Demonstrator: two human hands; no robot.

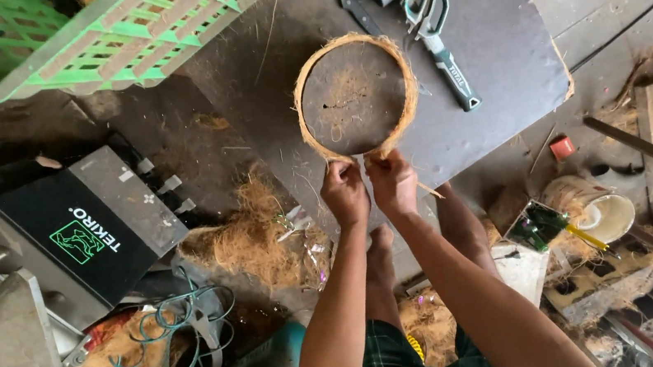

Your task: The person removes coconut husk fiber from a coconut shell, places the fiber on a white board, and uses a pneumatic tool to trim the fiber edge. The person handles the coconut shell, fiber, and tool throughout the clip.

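Both hands [369, 188] gripping fibre ring [355, 94]

View: one head camera, looking steeply down from above the person's own arms.
Facing: forward over the dark board [492, 47], its far edge toward the top of frame.
Nearness: close; both forearms rise from the bottom edge, the left hand [344, 194] and right hand [393, 184] sit mid-frame.
Edges: green crate [76, 40] top left, black box [75, 235] at left.
Shared: single view only.

Rough coir-fibre ring [355, 95], matt board [492, 47]
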